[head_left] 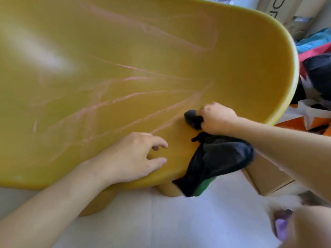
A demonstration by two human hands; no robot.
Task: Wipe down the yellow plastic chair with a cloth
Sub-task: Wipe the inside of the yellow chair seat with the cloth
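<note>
**Right hand holds the cloth against the chair seat**

On my feed the yellow chair [125, 59] fills most of the view, standing on the pale floor [179, 221], its seat marked with pinkish streaks [125, 101]. My right hand [216, 116] is curled tight round a bunched end of the black cloth [218, 161] and presses it on the seat near the right rim. The rest of the cloth hangs over the seat's near edge. My left hand [136, 156] rests on that same edge, fingers loose and spread, holding nothing.
</note>
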